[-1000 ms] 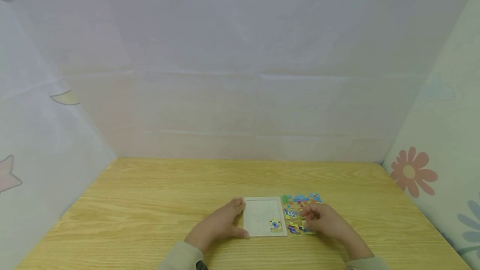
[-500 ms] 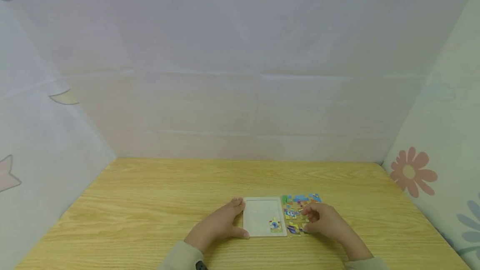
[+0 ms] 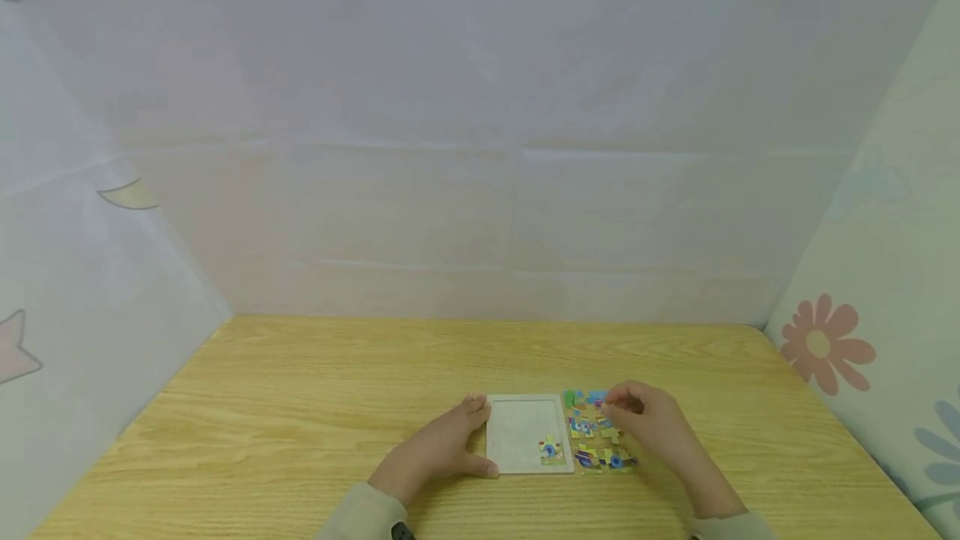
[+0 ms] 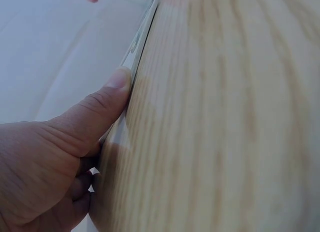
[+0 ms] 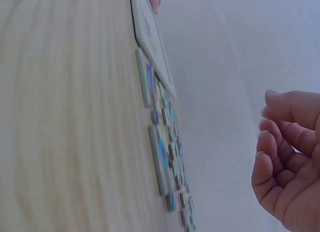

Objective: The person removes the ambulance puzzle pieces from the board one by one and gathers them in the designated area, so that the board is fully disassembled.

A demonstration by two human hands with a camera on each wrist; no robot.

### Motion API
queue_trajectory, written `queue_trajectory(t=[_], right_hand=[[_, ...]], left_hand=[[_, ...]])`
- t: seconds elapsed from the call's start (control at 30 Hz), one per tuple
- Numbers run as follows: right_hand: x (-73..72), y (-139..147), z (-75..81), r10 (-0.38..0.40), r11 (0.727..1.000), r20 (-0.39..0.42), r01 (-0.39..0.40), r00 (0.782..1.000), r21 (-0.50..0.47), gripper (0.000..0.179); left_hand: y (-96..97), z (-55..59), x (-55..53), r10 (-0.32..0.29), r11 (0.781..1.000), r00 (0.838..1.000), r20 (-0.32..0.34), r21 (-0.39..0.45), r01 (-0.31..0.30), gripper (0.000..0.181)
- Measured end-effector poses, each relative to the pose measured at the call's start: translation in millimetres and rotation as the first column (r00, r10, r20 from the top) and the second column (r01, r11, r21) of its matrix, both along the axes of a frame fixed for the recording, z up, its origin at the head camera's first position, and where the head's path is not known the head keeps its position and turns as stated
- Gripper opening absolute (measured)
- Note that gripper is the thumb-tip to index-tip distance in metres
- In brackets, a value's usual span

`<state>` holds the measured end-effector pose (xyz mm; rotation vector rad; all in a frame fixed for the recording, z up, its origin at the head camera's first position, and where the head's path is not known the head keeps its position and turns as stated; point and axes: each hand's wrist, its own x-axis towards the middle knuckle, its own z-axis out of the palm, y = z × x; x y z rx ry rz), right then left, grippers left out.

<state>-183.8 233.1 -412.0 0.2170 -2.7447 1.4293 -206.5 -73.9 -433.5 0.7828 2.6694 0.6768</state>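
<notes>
A pale square puzzle tray [image 3: 517, 432] lies on the wooden table, with one picture puzzle piece [image 3: 552, 449] set in its near right corner. My left hand [image 3: 442, 450] holds the tray at its left side, the thumb at the near corner and the fingers along the far part of that edge. In the left wrist view the thumb [image 4: 100, 104] presses on the tray's rim. Several colourful puzzle pieces [image 3: 582, 427] lie beside the tray on the right. My right hand [image 3: 654, 423] hovers over the far right pieces, hiding some; its fingers bend loosely, and nothing shows between them in the right wrist view.
The wooden table [image 3: 315, 390] spreads out around the tray. A pale cloth wall [image 3: 480, 148] stands behind it, and patterned side walls with a pink flower [image 3: 819, 343] flank the table.
My right hand has moved away from the near right pieces toward the far ones, uncovering a piece with a blue round shape. My left hand and the tray have stayed in place.
</notes>
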Motion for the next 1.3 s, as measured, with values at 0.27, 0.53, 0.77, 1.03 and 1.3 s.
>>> queue_trajectory(t=[0.27, 0.53, 0.77, 1.03, 1.3], right_hand=[[-0.4, -16, 7.6, 0.033, 0.988, 0.034, -0.027, 0.999, -0.15, 0.026], [-3.4, -31, 3.4, 0.137, 0.976, 0.047, -0.127, 0.99, -0.175, 0.029], [-4.4, -36, -2.6, 0.184, 0.977, -0.003, -0.183, 0.983, -0.105, 0.03], [-6.3, -44, -8.1, 0.291, 0.956, 0.038, -0.289, 0.956, -0.058, 0.036], [-6.6, -55, -11.0, 0.336, 0.941, 0.046, -0.338, 0.941, 0.032, 0.036]], left_hand=[[0.0, -0.8, -0.8, -0.004, 1.0, 1.0, 0.0, 0.005, 0.004, 0.093], [0.5, -2.6, -2.2, -0.002, 1.0, 1.0, -0.006, -0.001, 0.002, 0.093], [1.2, -2.5, -2.3, 0.003, 1.0, 1.0, -0.003, -0.005, -0.003, 0.093], [1.3, 0.7, 0.5, 0.006, 1.0, 1.0, -0.015, 0.001, -0.006, 0.092], [0.9, 2.4, 2.3, 0.012, 1.0, 1.0, -0.009, 0.006, -0.012, 0.093]])
